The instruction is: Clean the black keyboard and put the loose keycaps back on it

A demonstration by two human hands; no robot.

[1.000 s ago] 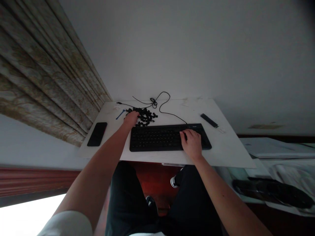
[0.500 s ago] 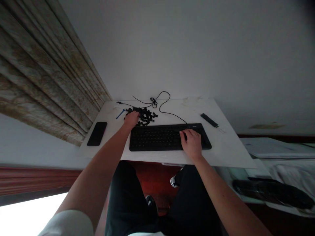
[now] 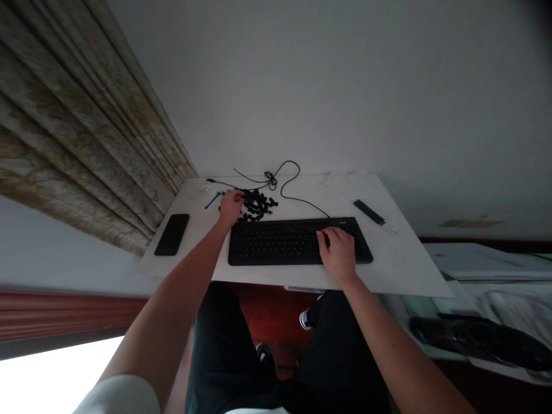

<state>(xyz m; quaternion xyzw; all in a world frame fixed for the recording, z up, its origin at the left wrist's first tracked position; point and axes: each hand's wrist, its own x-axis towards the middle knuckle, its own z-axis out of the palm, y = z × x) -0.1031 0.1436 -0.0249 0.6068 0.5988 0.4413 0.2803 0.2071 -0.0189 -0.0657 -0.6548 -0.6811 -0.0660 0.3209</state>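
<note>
My left hand (image 3: 231, 207) is at the left side of a pile of loose black keycaps (image 3: 257, 202). Its fingers are bent together at the tips, and whatever they pinch is too small to make out. A black keyboard (image 3: 271, 244) lies along the desk's front edge, below the pile. Over its right part rests my right hand (image 3: 338, 252), thumb apart from the fingers, covering some of the keys. To the left of the pile lies a small blue tool (image 3: 213, 200).
A dark phone (image 3: 171, 234) lies at the desk's left edge. Behind the keycaps runs the keyboard's black cable (image 3: 271, 180), partly bundled. A dark strip-shaped object (image 3: 370, 212) is at the right. A patterned curtain (image 3: 86, 115) hangs at the left, beside the white desk (image 3: 401, 253).
My left hand has turned slightly and drawn a little left at the pile, showing more of its fingers. My right hand keeps its place on the keyboard. The whole view has shifted slightly.
</note>
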